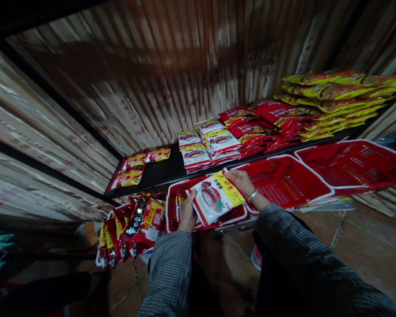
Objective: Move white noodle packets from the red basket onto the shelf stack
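Between my two hands is a white and yellow instant noodle packet, its printed front facing up, tilted over a red basket. My left hand grips its left edge, thumb on top. At the packet's upper right corner my right hand is closed on the edge, a bracelet at the wrist. Just beyond, on the black shelf, stand stacks of matching white noodle packets. Fingers under the packet are hidden.
Red noodle packets and yellow ones are stacked along the shelf. A few lie at its left end. More red baskets stand to the right. Red and black packets fill a spot on the left.
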Action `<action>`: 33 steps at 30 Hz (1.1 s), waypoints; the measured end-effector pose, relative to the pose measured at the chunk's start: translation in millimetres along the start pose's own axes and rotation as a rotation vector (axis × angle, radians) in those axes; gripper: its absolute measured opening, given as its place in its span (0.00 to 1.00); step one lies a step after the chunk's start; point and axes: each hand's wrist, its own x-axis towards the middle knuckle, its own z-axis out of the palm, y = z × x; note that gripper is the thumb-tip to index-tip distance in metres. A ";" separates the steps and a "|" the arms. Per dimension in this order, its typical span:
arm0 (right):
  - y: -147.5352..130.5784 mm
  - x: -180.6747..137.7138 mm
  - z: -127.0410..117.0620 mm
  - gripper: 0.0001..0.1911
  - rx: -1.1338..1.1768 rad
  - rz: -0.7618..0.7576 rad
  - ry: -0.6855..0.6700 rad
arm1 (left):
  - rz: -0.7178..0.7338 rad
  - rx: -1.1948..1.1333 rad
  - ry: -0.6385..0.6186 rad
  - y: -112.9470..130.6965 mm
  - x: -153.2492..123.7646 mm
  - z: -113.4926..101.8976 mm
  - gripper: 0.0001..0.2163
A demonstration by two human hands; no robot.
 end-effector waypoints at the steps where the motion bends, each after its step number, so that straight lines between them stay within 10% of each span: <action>1: -1.0 -0.3 -0.2 0.21 0.001 0.004 -0.006 | -0.017 0.004 -0.045 -2.2 -2.4 -0.3 0.17; 13: -8.6 2.3 -17.5 0.18 -0.063 0.094 -0.223 | 0.069 0.086 -0.080 -9.8 -11.0 -5.8 0.21; 33: -1.4 -1.9 -11.7 0.10 0.255 0.201 -0.079 | 0.159 -0.053 0.012 0.9 -7.4 -2.1 0.22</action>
